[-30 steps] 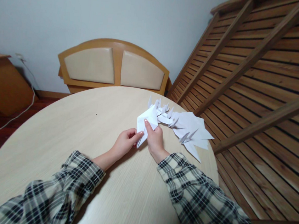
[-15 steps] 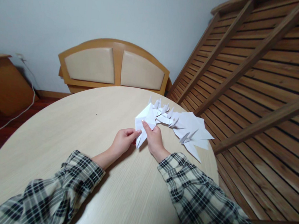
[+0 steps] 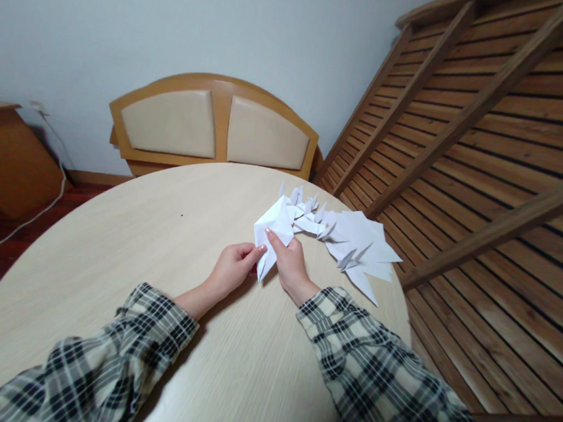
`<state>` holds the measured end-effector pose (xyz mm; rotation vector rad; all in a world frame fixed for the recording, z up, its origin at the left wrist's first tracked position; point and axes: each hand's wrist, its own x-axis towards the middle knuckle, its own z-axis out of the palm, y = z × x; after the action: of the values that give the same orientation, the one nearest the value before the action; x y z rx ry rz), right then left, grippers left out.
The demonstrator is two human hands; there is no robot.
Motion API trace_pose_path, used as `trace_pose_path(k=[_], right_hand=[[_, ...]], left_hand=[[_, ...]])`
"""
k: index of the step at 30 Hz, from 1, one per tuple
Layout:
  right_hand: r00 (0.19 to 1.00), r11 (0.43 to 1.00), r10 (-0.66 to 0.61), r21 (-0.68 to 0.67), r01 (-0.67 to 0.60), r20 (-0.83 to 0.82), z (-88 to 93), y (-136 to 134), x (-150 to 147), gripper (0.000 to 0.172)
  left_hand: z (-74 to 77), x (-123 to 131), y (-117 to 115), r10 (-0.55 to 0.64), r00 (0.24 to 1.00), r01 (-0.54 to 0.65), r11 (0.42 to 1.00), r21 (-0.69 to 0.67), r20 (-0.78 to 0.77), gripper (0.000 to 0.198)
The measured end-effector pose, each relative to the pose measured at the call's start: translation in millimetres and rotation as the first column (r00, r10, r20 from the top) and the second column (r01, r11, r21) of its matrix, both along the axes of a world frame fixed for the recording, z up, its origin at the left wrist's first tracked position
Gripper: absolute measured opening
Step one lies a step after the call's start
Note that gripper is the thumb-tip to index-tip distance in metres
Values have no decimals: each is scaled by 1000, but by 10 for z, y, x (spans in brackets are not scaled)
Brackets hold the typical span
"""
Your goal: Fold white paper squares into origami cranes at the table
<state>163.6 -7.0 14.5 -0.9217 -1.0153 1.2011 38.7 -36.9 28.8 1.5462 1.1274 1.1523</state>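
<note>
the folded white paper [image 3: 278, 214] is held above the table [image 3: 122, 241], a little right of its middle and toward the far edge; if its underside touches the wood, i cannot tell. the left hand [image 3: 230, 266] pinches its lower left border between thumb and fingers, and the right hand [image 3: 294, 266] grips it from the right, thumb lying on the upper face. compared with one second ago, the paper has moved slightly toward the table's left edge, and the right thumb has gone a little the same way; since half a second ago almost nothing differs. i judge this as a small adjusting of the grip, with no new fold visible in it. just beyond, the small folded pieces [image 3: 327, 231] and the flat white sheets [image 3: 374, 234], lying by the table's right edge, have stayed in place. no brand, label or writing can be read anywhere.
</note>
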Motion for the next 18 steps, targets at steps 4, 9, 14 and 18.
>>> trace_pose_path(k=[4,9,14,18], right_hand=[[999,1000,19,-23,-20,-31,15,-12,-11,37],[994,997,46,-52,-51,-97,70,-50,-34,34],[990,992,101,-66,-108,-102,96,-78,-42,32],[991,992,112,-51,-116,-80,74,-69,-35,33]], left_hand=[[-4,-9,10,-29,999,29,1000,6,34,43],[27,-17,-5,-58,997,60,998,-37,58,45],[41,-18,-9,-35,996,36,999,-11,79,44],[15,-24,8,-11,997,11,1000,7,74,44]])
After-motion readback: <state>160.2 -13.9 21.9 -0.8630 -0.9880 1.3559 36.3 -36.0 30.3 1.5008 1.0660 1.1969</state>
